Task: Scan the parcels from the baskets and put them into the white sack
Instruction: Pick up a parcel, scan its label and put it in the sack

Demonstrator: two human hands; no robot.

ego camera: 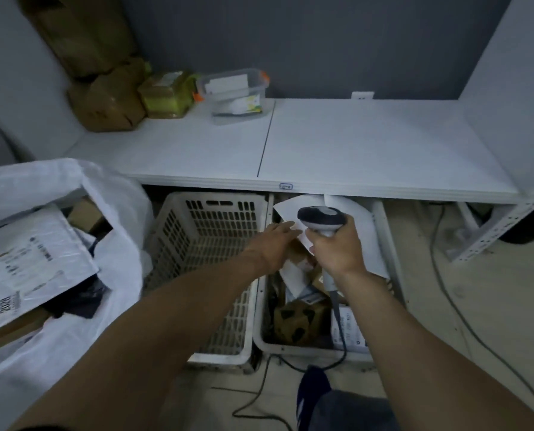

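Parcels (296,325) wait in the right-hand basket (290,348); I'm picking one out to scan.
Well left of that basket, beyond its empty twin (209,244), the white sack (116,219) gapes with labelled packets inside. At the basket's far end leans a white mailer (290,206). Above the basket my right hand (337,248) is wrapped round the handle of the scanner (320,217). My left hand (275,241), fingers straight, reaches to the mailer's edge and grips nothing yet. Next, I reckon, I must pinch that mailer, turn its label to the scanner, then carry it left to the sack.
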